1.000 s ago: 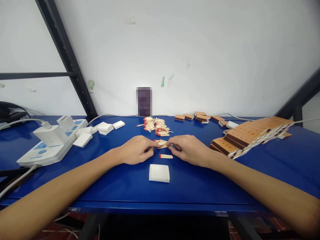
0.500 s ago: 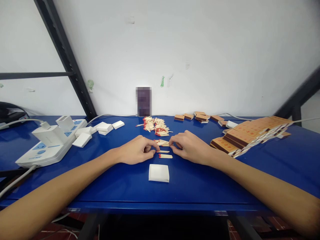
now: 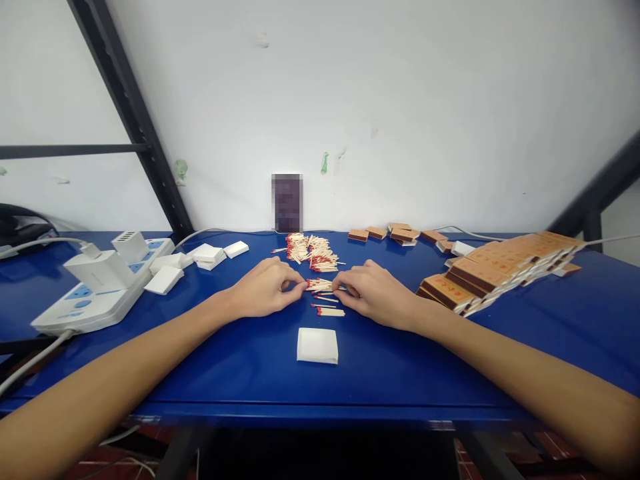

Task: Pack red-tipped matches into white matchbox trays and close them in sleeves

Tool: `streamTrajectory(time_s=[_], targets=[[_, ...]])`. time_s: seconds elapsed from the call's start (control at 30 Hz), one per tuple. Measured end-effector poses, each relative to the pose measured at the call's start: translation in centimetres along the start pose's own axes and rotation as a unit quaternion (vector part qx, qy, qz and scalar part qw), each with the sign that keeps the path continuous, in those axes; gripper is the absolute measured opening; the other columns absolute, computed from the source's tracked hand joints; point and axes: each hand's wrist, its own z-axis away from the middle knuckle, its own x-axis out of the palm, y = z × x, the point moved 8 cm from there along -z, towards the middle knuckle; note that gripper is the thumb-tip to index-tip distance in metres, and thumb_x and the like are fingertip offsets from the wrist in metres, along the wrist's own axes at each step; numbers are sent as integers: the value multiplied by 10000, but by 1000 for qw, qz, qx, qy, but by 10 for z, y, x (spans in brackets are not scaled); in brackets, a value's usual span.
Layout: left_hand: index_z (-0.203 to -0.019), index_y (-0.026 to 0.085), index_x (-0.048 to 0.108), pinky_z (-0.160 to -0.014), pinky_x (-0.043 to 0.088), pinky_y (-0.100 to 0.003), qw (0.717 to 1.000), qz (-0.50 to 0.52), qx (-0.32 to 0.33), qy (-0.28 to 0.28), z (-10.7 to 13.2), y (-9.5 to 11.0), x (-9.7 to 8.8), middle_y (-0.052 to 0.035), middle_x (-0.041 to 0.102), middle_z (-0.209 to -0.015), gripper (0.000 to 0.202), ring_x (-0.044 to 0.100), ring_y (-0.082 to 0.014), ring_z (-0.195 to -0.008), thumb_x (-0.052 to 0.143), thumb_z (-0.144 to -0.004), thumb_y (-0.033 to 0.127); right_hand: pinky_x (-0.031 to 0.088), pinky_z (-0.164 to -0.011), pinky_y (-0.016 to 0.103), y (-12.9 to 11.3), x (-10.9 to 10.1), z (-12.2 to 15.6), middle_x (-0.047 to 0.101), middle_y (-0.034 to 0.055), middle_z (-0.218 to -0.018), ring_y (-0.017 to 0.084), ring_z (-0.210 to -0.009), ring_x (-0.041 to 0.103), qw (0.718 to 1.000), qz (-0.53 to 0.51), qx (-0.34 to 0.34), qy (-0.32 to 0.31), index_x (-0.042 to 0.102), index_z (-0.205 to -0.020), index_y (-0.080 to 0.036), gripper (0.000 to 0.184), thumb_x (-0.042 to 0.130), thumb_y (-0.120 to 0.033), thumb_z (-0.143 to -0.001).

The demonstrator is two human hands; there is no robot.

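Observation:
My left hand (image 3: 267, 288) is closed, thumb and forefinger pinched at the red heads of a small bunch of matches (image 3: 320, 285). At the plain ends of the same matches, my right hand (image 3: 373, 293) curls with its fingertips together. Just nearer to me lie a few loose matches (image 3: 326, 298) and a neat short row of matches (image 3: 331, 312), heads to the left. A white matchbox tray (image 3: 317, 346) sits in front of them. Beyond my hands is a larger heap of matches (image 3: 320, 253).
Brown matchboxes (image 3: 485, 270) are stacked at the right, with several more matchboxes (image 3: 403, 234) along the wall. White trays (image 3: 207, 254) lie left of the heap, beside a power strip (image 3: 115, 293) with chargers. A pixelated dark rectangle (image 3: 289, 203) stands against the wall.
My left hand has drawn back and away from me, from a single match to the bunch's heads. My right fingertips have shifted slightly left. Loose matches now lie between bunch and row.

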Motion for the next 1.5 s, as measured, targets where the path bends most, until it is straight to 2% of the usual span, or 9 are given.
streamTrajectory(time_s=[0.1, 0.17, 0.33, 0.47, 0.67, 0.83, 1.23, 1.37, 1.5], targets=[[-900, 155, 715, -559, 341, -241, 1000, 4, 24, -13, 1, 3, 5, 23, 548, -522, 304, 475, -101, -498, 448, -949, 291, 272, -712, 294, 2, 0, -1, 664, 6, -734, 144, -670, 564, 1000, -4, 5, 1, 661, -906, -196, 171, 493, -220, -924], [-998, 158, 697, -542, 339, -230, 999, 16, 40, -29, 2, 7, 8, 26, 561, -563, 280, 473, -94, -495, 444, -953, 267, 279, -714, 294, 2, 0, -2, 667, 4, -730, 145, -667, 566, 1000, -3, 6, -3, 664, -903, -196, 166, 500, -215, -920], [-1148, 204, 644, -644, 392, -243, 993, -38, 89, -65, 3, 15, 13, -18, 592, -812, 317, 540, -130, -690, 418, -929, 165, 289, -716, 296, 2, 0, -3, 667, 7, -723, 147, -665, 570, 1000, 2, 8, -4, 666, -907, -192, 164, 503, -210, -918], [-1218, 232, 609, -661, 399, -261, 990, -76, 84, -90, 4, 12, 18, -25, 547, -828, 378, 527, -154, -724, 406, -912, 148, 292, -707, 288, 1, 1, -3, 666, 9, -711, 146, -657, 572, 1000, 10, 8, 2, 670, -922, -199, 175, 495, -217, -925], [-1310, 255, 547, -679, 402, -264, 989, -78, 86, -95, 5, 12, 19, -26, 536, -844, 440, 522, -160, -744, 393, -913, 144, 281, -677, 277, 1, 1, -3, 657, 1, -681, 145, -637, 556, 999, 30, 11, 1, 670, -924, -212, 189, 483, -236, -937], [-1292, 249, 561, -697, 405, -274, 987, -86, 85, -104, 5, 12, 20, -31, 535, -865, 433, 524, -169, -774, 401, -905, 137, 271, -647, 273, -1, 0, -2, 635, -6, -647, 145, -615, 525, 999, 40, 20, -6, 653, -904, -211, 168, 486, -219, -924], [-1271, 231, 574, -702, 416, -274, 990, -79, 79, -89, 5, 11, 19, -36, 549, -876, 405, 535, -168, -780, 402, -912, 157, 298, -663, 280, -11, -3, 8, 593, -11, -663, 146, -635, 504, 999, 2, -22, -31, 613, -883, -217, 172, 459, -265, -944], [-1182, 208, 614, -695, 414, -272, 990, -85, 82, -75, 5, 13, 17, -33, 558, -853, 357, 539, -162, -766, 396, -908, 139, 310, -679, 279, -13, -6, 9, 587, -10, -669, 142, -646, 511, 999, -10, -28, -28, 613, -892, -212, 189, 442, -267, -952], [-1055, 178, 652, -676, 409, -269, 994, -80, 60, -32, 3, 10, 11, -31, 579, -851, 279, 546, -147, -731, 409, -919, 179, 321, -672, 279, -3, -8, 7, 595, -9, -677, 145, -640, 514, 1000, -8, 1, 5, 623, -953, -223, 187, 445, -279, -948]])
